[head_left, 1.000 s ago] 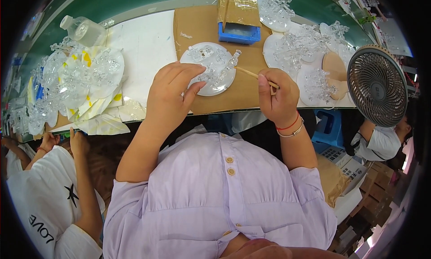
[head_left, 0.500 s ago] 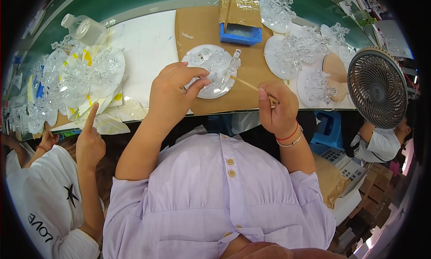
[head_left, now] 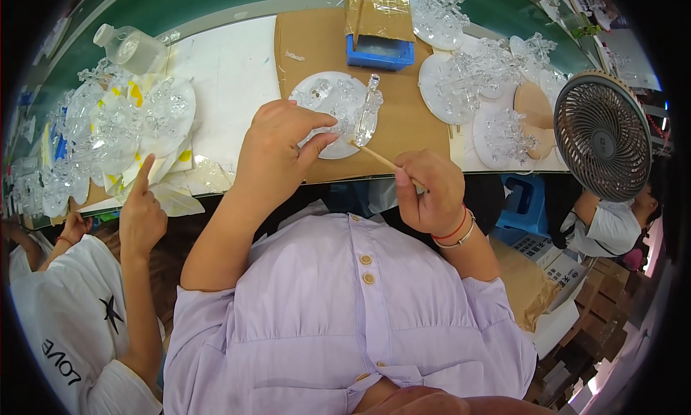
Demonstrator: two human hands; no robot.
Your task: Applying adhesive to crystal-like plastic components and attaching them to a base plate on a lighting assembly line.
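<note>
A round white plate [head_left: 341,154] with small clear plastic pieces [head_left: 327,92] on it lies before me. On its right side a taller clear plastic figure [head_left: 370,104] leans upright. Over the plate's lower left, my left hand [head_left: 282,138] has thumb and forefinger bent toward each other in a pinch; anything clear between the tips is too small to make out. My right hand [head_left: 432,190], closed, grips a thin wooden stick [head_left: 377,156]. The stick's tip reaches the plate's lower right edge, close to my left fingertips.
Brown cardboard [head_left: 414,127] lies under the plate. Behind stands a blue box [head_left: 380,58] with a taped cardboard lid. Plates of clear pieces [head_left: 450,91] fill the right, beside a dark fan [head_left: 603,136]. At left are more plates [head_left: 169,102], a clear bottle [head_left: 133,49] and another person's pointing hand [head_left: 142,217].
My right hand has moved left and down with the stick, whose tip has dropped from beside the clear figure to the plate's lower edge. My left hand keeps its pinch.
</note>
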